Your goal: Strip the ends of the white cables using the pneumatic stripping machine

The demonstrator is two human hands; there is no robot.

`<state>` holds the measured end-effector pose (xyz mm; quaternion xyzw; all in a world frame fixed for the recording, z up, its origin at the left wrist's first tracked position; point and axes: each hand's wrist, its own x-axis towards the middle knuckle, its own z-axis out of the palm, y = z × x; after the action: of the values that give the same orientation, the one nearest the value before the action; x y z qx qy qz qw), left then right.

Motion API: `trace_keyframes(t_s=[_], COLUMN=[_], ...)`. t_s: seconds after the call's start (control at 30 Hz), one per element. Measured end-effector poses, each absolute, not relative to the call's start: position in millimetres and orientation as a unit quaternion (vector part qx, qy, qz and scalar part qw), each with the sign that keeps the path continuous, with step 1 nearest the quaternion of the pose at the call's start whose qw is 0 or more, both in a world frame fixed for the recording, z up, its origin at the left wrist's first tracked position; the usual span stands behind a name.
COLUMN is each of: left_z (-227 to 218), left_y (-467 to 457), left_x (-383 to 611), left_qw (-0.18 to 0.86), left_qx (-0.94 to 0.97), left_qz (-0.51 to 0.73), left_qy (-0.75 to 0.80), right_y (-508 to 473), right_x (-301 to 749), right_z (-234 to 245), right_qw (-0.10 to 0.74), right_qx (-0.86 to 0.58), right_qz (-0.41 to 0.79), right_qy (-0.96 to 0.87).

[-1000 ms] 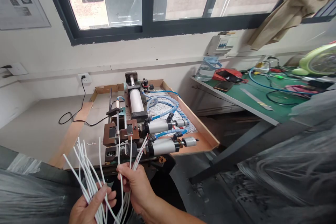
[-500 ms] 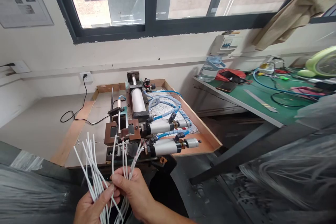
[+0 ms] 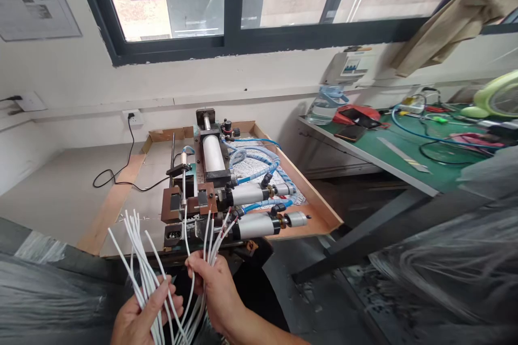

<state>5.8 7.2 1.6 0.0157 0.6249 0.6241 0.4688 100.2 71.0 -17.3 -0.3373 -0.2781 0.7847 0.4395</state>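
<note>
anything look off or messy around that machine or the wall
Mostly minor: the black cord lies in a loose curl across the tabletop left of the machine, not tucked away. Above, the window frame looks chipped underneath, with ragged white flecks.

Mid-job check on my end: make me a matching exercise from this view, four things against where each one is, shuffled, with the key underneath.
Things
1. White wires
2. Clear jug
3. Black cord
4. Beige cloth

Places
A. Plugged into the wall socket
B. Hanging by the window
C. In the left hand and right hand
D. Standing on the green table

Pairs: 1-C, 2-D, 3-A, 4-B
</note>
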Motion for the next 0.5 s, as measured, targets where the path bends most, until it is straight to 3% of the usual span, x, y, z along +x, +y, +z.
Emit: trace_keyframes(t_s=[0.13, 0.3, 0.5], left_z=[1.2, 2.2, -3.7], left_y=[8.3, 10.1, 9.5], left_x=[4.7, 5.7, 1.3], left_qw=[0.445, 0.495, 0.464], left_qx=[0.038, 0.056, 0.091], left_qz=[0.642, 0.641, 0.644], left_qy=[0.623, 0.584, 0.602], right_y=[71.3, 63.2, 63.6], right_x=[101.6, 101.7, 103.5], right_z=[-15.4, -16.4, -19.4], right_qw=[0.425, 0.339, 0.431], right_qx=[-0.319, -0.224, -0.312], right_qz=[0.791, 0.836, 0.775], right_qy=[-0.302, -0.368, -0.342])
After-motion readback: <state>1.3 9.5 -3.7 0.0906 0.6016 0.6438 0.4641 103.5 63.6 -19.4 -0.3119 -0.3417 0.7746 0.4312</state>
